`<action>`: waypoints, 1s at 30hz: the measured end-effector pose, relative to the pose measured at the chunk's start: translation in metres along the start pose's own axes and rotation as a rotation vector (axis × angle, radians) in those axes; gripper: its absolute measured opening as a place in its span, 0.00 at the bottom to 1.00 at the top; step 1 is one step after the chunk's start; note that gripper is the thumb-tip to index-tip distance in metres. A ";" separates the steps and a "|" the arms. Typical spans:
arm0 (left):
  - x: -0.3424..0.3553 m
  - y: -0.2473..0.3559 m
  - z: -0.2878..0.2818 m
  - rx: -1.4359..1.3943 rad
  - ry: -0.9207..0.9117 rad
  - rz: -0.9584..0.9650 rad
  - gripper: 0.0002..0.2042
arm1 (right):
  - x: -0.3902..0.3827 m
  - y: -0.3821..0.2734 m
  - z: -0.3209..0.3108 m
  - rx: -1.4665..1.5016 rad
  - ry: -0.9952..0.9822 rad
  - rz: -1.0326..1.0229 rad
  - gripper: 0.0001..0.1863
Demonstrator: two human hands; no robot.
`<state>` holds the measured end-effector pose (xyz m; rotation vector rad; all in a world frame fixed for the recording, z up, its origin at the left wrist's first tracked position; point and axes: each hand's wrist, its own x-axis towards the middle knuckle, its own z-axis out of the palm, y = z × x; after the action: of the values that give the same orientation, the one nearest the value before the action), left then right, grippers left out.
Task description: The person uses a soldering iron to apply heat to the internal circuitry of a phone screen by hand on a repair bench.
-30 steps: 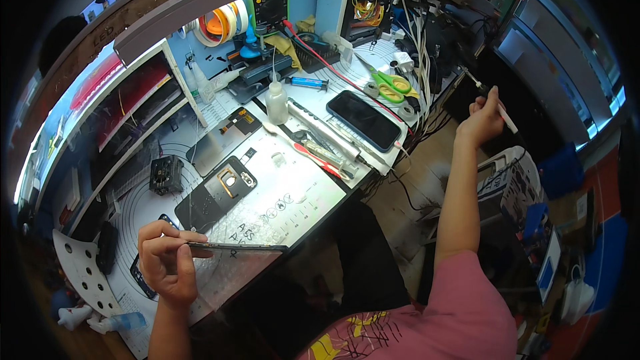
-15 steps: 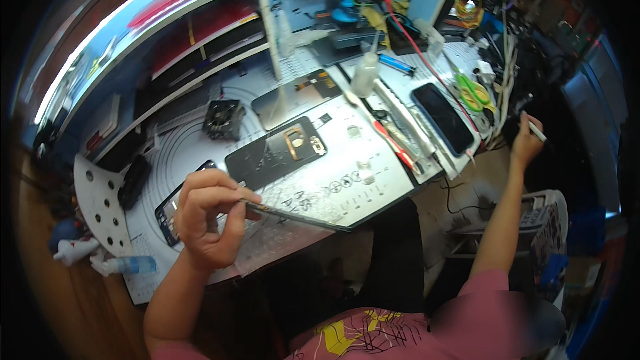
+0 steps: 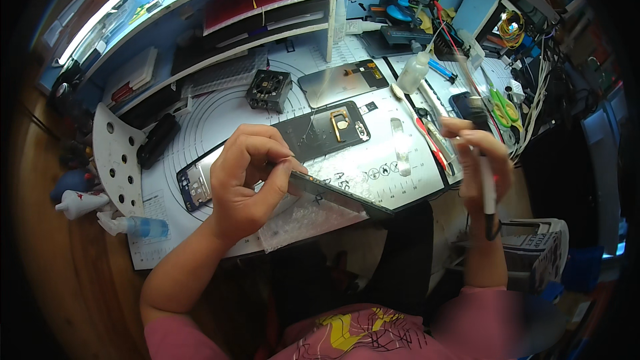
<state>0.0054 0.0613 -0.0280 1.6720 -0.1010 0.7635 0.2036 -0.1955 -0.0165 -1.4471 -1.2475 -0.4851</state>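
Observation:
My left hand (image 3: 247, 187) is closed, pinching one end of a thin dark phone panel (image 3: 347, 197), which is tilted nearly edge-on over the table's front edge. My right hand (image 3: 483, 163), partly blurred, is raised at the right with its fingers wrapped round a pen-shaped tool with a white handle (image 3: 489, 190); the tool's kind is unclear. Below the panel is a sheet of bubble wrap (image 3: 307, 220). A black phone back cover (image 3: 320, 135) rests on the work mat behind it. Beside my left hand sits an opened phone frame (image 3: 195, 190).
Farther back are a small black fan (image 3: 269, 90) and a grey phone screen panel (image 3: 333, 85). A red-and-white brush (image 3: 427, 137), a clear bottle (image 3: 413, 73) and green scissors (image 3: 503, 108) stand or lie at the right. A blue spray bottle (image 3: 143, 227) lies front left.
My right hand has come in from the far right toward the panel, bringing the white-handled tool. The view has shifted; my left hand still pinches the panel.

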 end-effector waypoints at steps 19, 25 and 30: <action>0.002 0.003 -0.003 0.100 -0.036 0.055 0.08 | 0.028 0.013 0.117 0.248 -0.531 0.221 0.33; 0.005 0.009 -0.005 0.167 -0.068 0.049 0.12 | 0.048 -0.011 0.110 0.534 -0.368 0.239 0.34; 0.006 0.007 -0.004 0.145 -0.071 0.043 0.14 | 0.060 -0.024 0.113 0.560 -0.340 -0.048 0.34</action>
<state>0.0052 0.0651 -0.0187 1.8407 -0.1343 0.7584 0.1668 -0.0730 0.0100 -1.0421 -1.5364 0.0934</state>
